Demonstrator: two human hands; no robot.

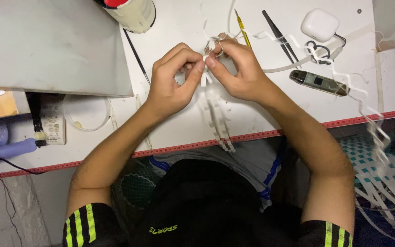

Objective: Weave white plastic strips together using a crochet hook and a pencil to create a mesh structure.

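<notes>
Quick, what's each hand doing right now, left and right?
Left hand: closed, pinching the white paper strip at its top.
Right hand: closed, pinching the same strip just beside the left fingertips.

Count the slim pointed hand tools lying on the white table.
3: yellow-handled tool above right hand; black tweezers beside it; thin black probe left of left hand. Others may be hidden.

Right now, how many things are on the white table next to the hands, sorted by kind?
Tweezers: 1
Yellow-handled tool: 1
White earbud case: 1
Small grey device: 1
Cup: 1
Thin black stick: 1
Clear round lid: 1
Total: 7

Both hands, left and right, pinch a folded white paper strip.
</notes>
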